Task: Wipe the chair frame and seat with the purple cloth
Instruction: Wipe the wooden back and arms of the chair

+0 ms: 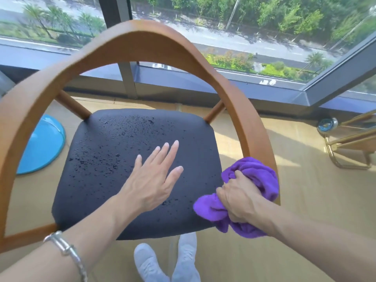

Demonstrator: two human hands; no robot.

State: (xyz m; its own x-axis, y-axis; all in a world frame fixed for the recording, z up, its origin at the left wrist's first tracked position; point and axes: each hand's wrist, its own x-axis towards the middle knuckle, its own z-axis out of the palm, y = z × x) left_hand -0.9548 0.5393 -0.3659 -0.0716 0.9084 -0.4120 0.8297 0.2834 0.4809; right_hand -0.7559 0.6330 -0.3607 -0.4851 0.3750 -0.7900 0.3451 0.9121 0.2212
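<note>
Presently the right hand (pixel 238 200) grips the bunched purple cloth (pixel 252 180) against the wooden frame (pixel 240 110) beside the wet seat (pixel 114 151); left hand (pixel 152 180) spread flat there. Advise unfolding cloth, overlapping strokes.

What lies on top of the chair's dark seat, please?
Droplets speckle the seat; the left hand spreads flat over it, and the cloth in the right hand covers its right edge. Anything beneath them is hidden.

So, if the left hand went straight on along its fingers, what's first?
Probably the wooden strut at the far right corner of the seat; whether the left hand touches it is unclear.
</note>
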